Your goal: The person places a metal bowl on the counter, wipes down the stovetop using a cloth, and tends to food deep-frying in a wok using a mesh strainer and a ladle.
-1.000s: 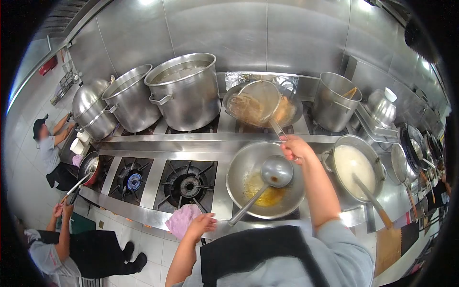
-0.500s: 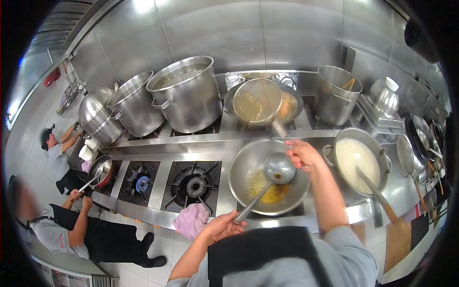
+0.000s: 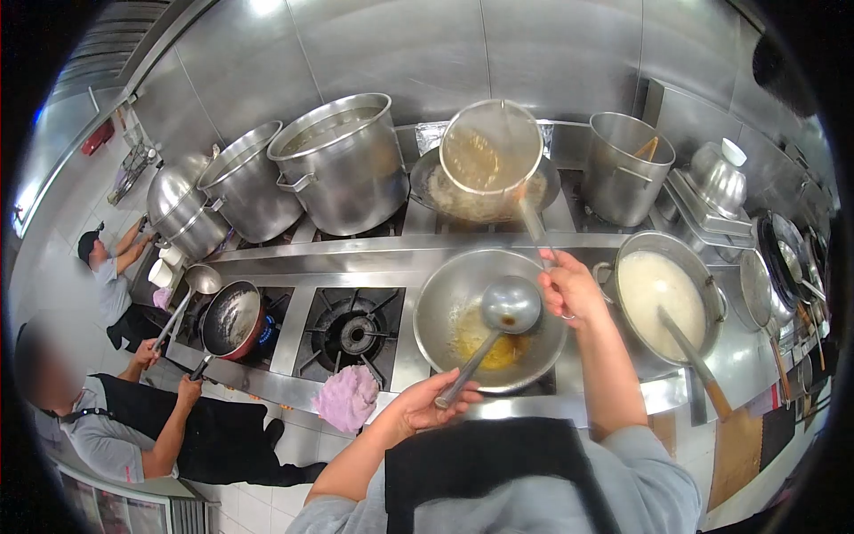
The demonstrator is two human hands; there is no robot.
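Observation:
My left hand (image 3: 433, 400) is closed around the handle of a metal ladle (image 3: 513, 304). The ladle's bowl hangs inside a large wok (image 3: 434, 325) that holds some yellow liquid. My right hand (image 3: 572, 289) grips the handle of a round mesh strainer (image 3: 525, 165), with some bits of food lying in its mesh. This strainer is tilted above a second wok (image 3: 421, 185) on the rear row, where cloudy liquid shows beneath it. Whether the strainer touches that wok's rim I cannot tell.
Large stockpots (image 3: 342, 178) line the rear left. At right stand a pot of whitish liquid (image 3: 663, 294) and a tall pot (image 3: 623, 196). A pink cloth (image 3: 347, 398) lies at the front edge. A co-worker (image 3: 169, 418) holds a frying pan (image 3: 216, 329) and a ladle (image 3: 204, 279).
The strainer has risen and tilted away from the rear wok. My ladle stays over the front wok. The co-worker's frying pan has moved right over the lit burner, and their ladle is raised beside it.

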